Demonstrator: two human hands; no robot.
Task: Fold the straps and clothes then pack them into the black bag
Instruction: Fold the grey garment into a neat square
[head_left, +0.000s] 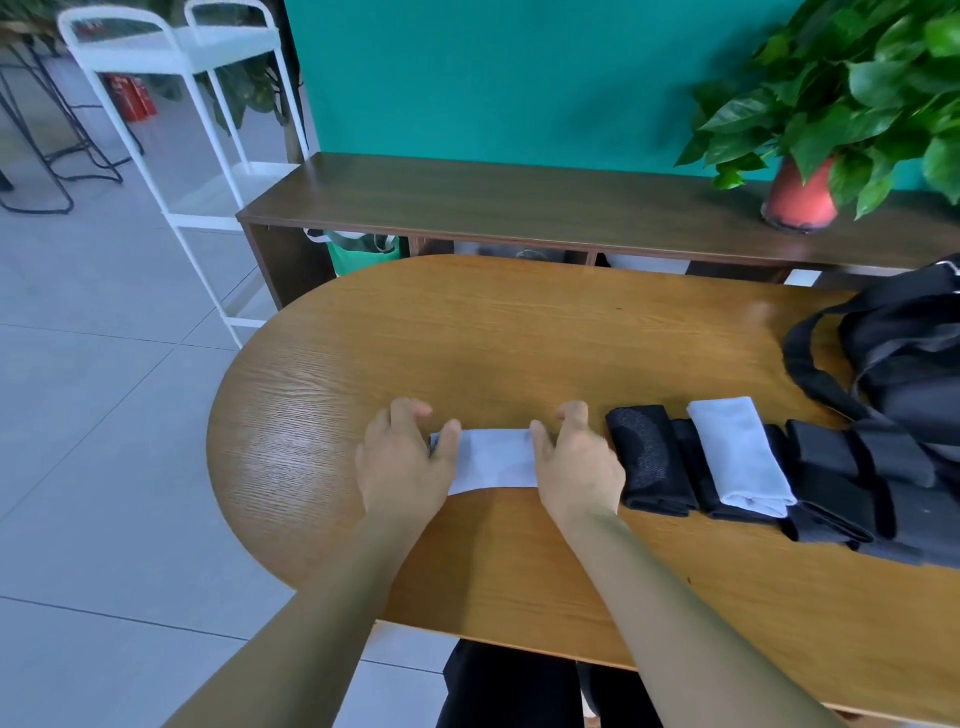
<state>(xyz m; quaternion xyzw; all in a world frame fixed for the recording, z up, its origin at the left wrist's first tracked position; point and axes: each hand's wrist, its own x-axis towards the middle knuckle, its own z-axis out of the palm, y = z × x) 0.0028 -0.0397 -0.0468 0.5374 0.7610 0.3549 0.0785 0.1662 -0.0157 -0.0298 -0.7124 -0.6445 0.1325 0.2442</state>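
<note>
Two hands on white cloth (496, 460), well left of black bag (904, 353): your left hand (405, 460) & right hand (576, 465) each pinch one end. Soft, light, limp fabric; hold at corners. Folded straps (649, 462) lie btwn cloth & bag. No writing legible

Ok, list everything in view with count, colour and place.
white cloth: one, white, on table between hands
folded white cloth: one, white, atop black row
folded black pieces: several, black, row right of hands
black bag: one, black, table's right end
table: one, light wood, centre
sideboard: one, dark wood, behind table
potted plant: one, green, on sideboard
rack: one, white, far left
left hand: one, grips cloth's left end
right hand: one, grips cloth's right end
</note>
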